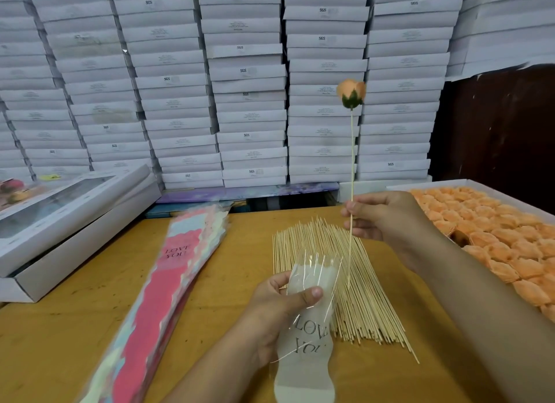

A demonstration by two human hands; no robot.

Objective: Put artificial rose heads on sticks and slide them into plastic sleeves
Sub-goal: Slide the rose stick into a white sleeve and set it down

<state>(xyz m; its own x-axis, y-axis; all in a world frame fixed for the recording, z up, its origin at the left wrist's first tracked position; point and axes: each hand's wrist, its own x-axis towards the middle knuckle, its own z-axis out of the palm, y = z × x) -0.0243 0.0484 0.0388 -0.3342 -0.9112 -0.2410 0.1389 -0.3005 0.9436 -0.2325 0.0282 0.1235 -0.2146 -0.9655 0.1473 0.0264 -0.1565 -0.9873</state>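
Both hands are busy: my right hand (381,219) pinches the thin wooden stick (352,174) topped with a peach rose head (351,93), upright, while my left hand (279,309) grips the clear "LOVE YOU" plastic sleeve (309,327), mouth up, ready for the stick's lower end.

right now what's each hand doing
left hand: closed on the plastic sleeve
right hand: closed on the stick carrying a rose head

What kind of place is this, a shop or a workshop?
Probably a small packing workshop or stockroom for gift flowers. A wall of stacked white boxes fills the back, a tray of orange rose heads sits at the right, and a pile of wooden sticks and printed sleeves lie on the table.
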